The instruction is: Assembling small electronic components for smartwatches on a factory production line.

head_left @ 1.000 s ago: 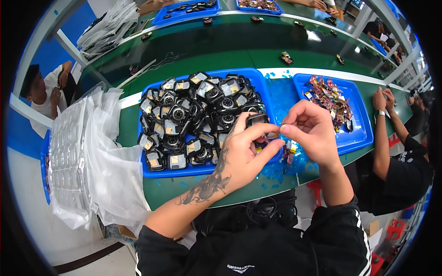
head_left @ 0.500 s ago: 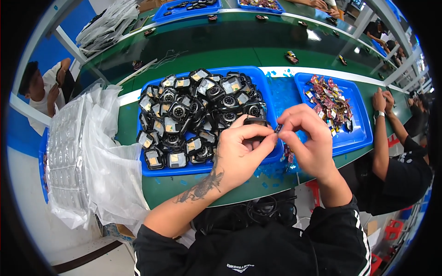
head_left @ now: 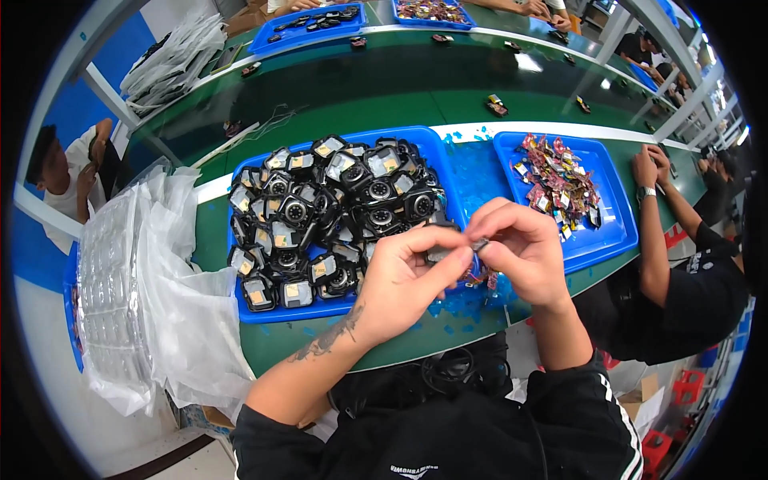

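Hands, two, bare, meeting at centre frame over the near edge of a green bench [head_left: 336, 104].
Left hand [head_left: 404, 280]: fingers curled, thumb and forefinger pinched on a small dark part [head_left: 440, 254]; tattooed forearm enters from lower left.
Right hand [head_left: 520, 256]: fingers bent, tips closed on a tiny piece [head_left: 478, 243] held against the same part; black sleeve at the wrist.
Part: between the two hands, just right of the large tray, above the bench edge; detail too small to tell.
Large blue tray [head_left: 264, 312]: centre left, heaped with black camera-like modules [head_left: 320, 216], several showing tan or grey faces.
Small blue tray [head_left: 616, 228]: right of centre, holding a pile of mixed coloured bits [head_left: 560, 180].
Clear plastic bags [head_left: 160, 296]: lower left, crumpled over a stack of clear blister sheets [head_left: 104, 296].
Other blue trays [head_left: 308, 24]: top of frame, far side of bench.
Co-workers: one seated at far left [head_left: 60, 180]; one at right, in black, forearm [head_left: 656, 232] beside the small tray.
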Demonstrator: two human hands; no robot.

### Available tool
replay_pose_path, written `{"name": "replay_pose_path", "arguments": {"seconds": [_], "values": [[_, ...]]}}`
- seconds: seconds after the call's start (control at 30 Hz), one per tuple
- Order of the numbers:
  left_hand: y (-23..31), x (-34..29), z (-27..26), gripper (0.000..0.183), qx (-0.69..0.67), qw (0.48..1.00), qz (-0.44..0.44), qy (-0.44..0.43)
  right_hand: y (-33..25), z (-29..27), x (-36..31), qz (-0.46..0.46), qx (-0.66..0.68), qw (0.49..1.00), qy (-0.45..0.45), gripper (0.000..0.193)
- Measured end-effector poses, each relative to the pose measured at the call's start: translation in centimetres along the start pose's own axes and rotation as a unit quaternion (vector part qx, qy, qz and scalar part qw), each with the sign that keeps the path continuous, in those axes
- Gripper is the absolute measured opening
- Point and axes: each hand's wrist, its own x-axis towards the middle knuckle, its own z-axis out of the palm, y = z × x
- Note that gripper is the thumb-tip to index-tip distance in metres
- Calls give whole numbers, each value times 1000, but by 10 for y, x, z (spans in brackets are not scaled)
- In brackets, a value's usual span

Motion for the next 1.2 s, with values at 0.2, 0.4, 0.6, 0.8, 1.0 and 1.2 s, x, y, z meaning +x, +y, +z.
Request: {"name": "replay_pose_path", "arguments": {"seconds": [0.2,0.4,0.6,0.8,1.0,1.2], "values": [[-6,3,-1,45,-58,994,77,44,-16,3,-8,-34,-52,987,151,16],[-6,0,0,48,-21,998,64,-7,-23,28,6,-25,-340,938,64,12],[-5,-2,1,49,-22,998,49,-38,-23,31,7,-30,-327,941,83,8],[-7,-3,1,49,-1,998,56,-34,-21,30,10,-48,-324,942,71,8],[-7,-6,2,50,63,996,50,-47,-25,25,12,-19,-337,940,47,10],[-9,-6,3,49,39,994,96,-39,-25,19,15,-11,-350,935,57,26]]}}
